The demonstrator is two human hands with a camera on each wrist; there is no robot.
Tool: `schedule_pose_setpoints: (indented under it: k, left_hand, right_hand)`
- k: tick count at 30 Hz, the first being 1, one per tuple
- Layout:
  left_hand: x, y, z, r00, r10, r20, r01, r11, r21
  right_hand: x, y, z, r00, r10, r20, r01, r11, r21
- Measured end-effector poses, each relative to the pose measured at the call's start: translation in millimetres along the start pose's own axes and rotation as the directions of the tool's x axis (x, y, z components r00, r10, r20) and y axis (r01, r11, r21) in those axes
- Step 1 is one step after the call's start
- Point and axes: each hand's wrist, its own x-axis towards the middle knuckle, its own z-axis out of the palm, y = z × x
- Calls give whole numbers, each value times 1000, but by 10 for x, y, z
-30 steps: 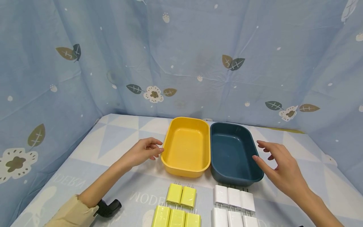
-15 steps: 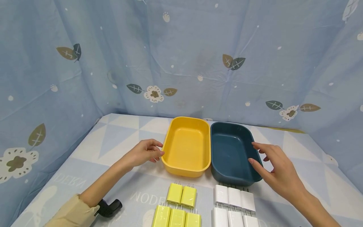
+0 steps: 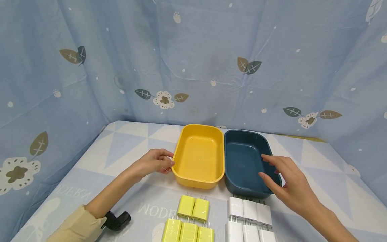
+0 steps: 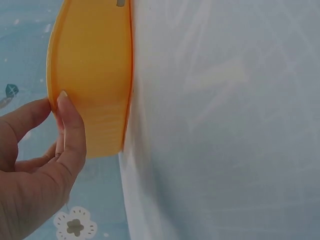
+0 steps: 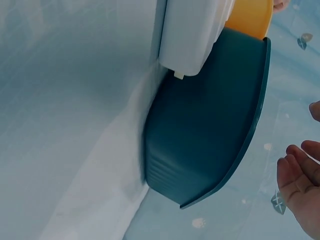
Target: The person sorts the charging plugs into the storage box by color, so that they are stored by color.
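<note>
My left hand (image 3: pixel 155 162) is at the left rim of a yellow plastic bin (image 3: pixel 198 184), fingers loosely bent. In the left wrist view, its thumb and a fingertip overlap the yellow bin's edge (image 4: pixel 95 75); no firm hold shows. My right hand (image 3: pixel 290 183) hovers over the right rim of a dark blue bin (image 3: pixel 246 168), fingers spread and holding nothing. The right wrist view shows that hand (image 5: pixel 302 185) apart from the blue bin's wall (image 5: pixel 205 120). Both bins stand side by side and hold nothing visible.
In front of the bins lie several yellow plug chargers (image 3: pixel 185 206) and several white plug chargers (image 3: pixel 249 211), in rows, prongs pointing away. A black curved object (image 3: pixel 116 222) is beside my left sleeve (image 3: pixel 79 226). A patterned blue curtain (image 3: pixel 193 67) rises behind the table.
My right hand has moved left, from beside the blue bin to over its right rim. The left hand has barely shifted. Bins and chargers have stayed in place.
</note>
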Motion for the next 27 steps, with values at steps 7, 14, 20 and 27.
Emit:
schedule_pose_setpoints:
  k: [7, 14, 20, 27]
  left_hand:
    - [-4, -7, -4, 1000, 6, 17, -5, 999, -43]
    - [-20, 1, 1, 999, 23, 31, -20, 996, -87]
    - [-20, -7, 2, 999, 21, 44, -17, 995, -98]
    - [-8, -29, -4, 998, 14, 54, -8, 994, -113]
  right_hand:
    - [9, -32, 56, 999, -39, 2, 39, 999, 31]
    - [8, -83, 101, 998, -58, 4, 58, 997, 50]
    - [22, -131, 143, 995, -101, -16, 102, 991, 86]
    - [-8, -213, 202, 994, -108, 37, 103, 988, 114]
